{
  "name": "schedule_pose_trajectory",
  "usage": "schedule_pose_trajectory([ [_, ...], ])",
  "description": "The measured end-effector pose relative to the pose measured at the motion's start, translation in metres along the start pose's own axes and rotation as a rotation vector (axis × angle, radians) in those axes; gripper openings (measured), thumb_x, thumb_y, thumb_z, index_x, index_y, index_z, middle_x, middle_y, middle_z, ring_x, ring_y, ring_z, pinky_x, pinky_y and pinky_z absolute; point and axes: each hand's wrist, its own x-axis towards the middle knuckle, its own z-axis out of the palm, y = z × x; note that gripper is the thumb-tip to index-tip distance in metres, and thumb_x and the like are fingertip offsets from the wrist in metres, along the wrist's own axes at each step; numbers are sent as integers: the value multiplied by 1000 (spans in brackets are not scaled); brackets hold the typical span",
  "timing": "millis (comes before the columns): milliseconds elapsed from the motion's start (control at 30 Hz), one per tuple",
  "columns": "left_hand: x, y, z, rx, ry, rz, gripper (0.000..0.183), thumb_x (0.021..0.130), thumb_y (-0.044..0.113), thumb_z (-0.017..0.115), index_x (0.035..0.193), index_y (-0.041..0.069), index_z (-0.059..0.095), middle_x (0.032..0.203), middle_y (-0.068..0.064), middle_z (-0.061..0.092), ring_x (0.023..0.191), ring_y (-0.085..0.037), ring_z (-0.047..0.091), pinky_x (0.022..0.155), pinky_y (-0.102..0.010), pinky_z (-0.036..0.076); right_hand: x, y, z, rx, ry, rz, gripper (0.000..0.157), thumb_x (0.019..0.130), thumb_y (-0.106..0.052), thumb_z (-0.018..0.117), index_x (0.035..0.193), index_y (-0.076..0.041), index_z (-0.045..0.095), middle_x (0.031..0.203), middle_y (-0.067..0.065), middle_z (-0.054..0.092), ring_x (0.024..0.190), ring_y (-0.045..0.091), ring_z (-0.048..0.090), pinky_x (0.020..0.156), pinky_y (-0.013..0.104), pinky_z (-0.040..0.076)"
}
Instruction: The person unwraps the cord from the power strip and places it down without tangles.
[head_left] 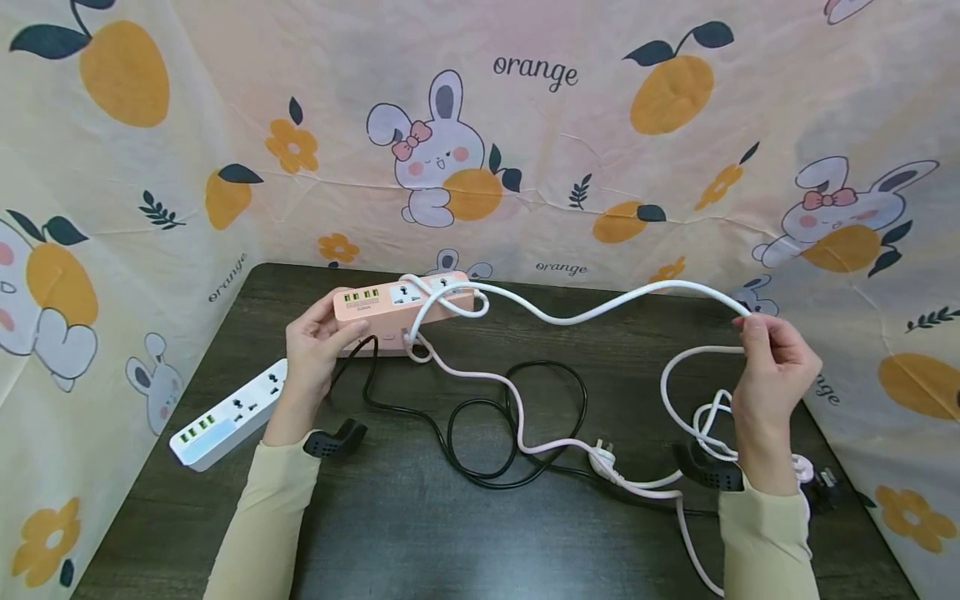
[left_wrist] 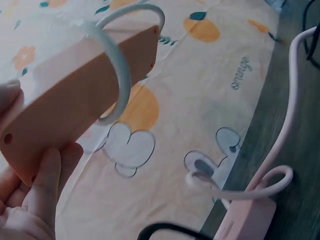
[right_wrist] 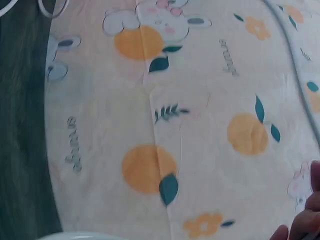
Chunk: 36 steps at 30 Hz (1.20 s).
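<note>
My left hand [head_left: 309,354] grips the left end of a peach-coloured power strip [head_left: 375,313], raised and tilted near the back of the table. A white cord [head_left: 577,320] loops around the strip's right half, crossing over its sockets. Off to the right, my right hand [head_left: 772,387] pinches that cord between thumb and fingers, holding it up in a long slack curve. The left wrist view shows the strip's plain underside [left_wrist: 75,100] with the cord bent across it. Just below it lies a pink power strip [head_left: 388,342], partly hidden, with its own cord wound at one end.
A white power strip [head_left: 232,417] lies at the left, partly behind my left forearm. A coiled black cord [head_left: 551,364] and a pink cord [head_left: 520,417] cross mid-table. A white plug [head_left: 602,458] lies right of centre; a black plug [head_left: 825,492] is near the right edge. Printed cloth hangs behind.
</note>
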Motion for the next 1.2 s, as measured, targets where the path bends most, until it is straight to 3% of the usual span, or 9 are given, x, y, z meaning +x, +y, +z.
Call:
schedule_pose_trajectory([
  [167,2,5,-16,-44,82,-28,39,79,-19,59,115,-5,61,101,-5,66,86,-11,64,69,-19,53,-1,1,-30,-88,-49,23,12,83,13,58,74,17,65,67,7,65,58,13,45,54,16,35],
  [333,2,9,-27,-87,159,-66,38,81,-19,56,113,0,64,98,-5,68,83,-10,64,66,-18,53,-2,-1,-51,-217,-14,81,12,83,10,60,74,11,68,63,2,62,56,10,39,49,16,27],
  [400,2,10,-31,-110,186,-71,37,82,-18,56,113,0,64,98,-6,68,82,-10,65,66,-18,53,-2,-2,-55,-327,18,104,13,84,6,62,74,7,69,59,-1,57,55,9,37,48,17,23],
  [500,2,13,-38,-152,173,-65,37,82,-18,54,113,-1,64,101,-8,67,85,-12,65,68,-19,54,1,1,-60,-479,84,129,15,85,2,63,72,2,70,54,-5,47,52,8,33,45,19,18],
  [600,2,17,-46,-190,103,-60,39,81,-20,51,113,-3,64,103,-9,67,90,-14,65,71,-21,54,6,3,-66,-559,175,179,18,84,-1,65,68,-5,71,53,-7,45,52,7,33,44,18,18],
  [700,2,19,-55,-179,42,-63,42,78,-21,48,114,-4,63,105,-10,66,92,-16,64,72,-22,54,12,3,-72,-519,268,238,21,83,0,65,65,-9,71,56,-9,54,54,6,36,46,14,23],
  [867,-2,16,-69,-116,-3,-68,44,77,-23,47,113,-3,64,107,-10,66,92,-15,63,73,-21,53,21,2,-83,-382,399,339,20,83,0,65,64,-4,70,60,-4,59,47,6,37,43,13,26],
  [1000,-8,13,-78,-73,-1,-99,43,78,-23,48,114,-5,63,105,-8,67,88,-12,65,72,-20,53,24,1,-93,-323,477,411,18,83,0,65,65,-1,69,64,-1,59,46,7,38,42,13,29],
  [1200,-27,17,-96,-15,38,-129,43,80,-22,54,118,-3,61,105,-3,68,88,-10,66,73,-18,53,25,-1,-106,-373,511,436,21,86,-4,64,65,-5,67,72,-1,56,44,6,36,42,13,30],
])
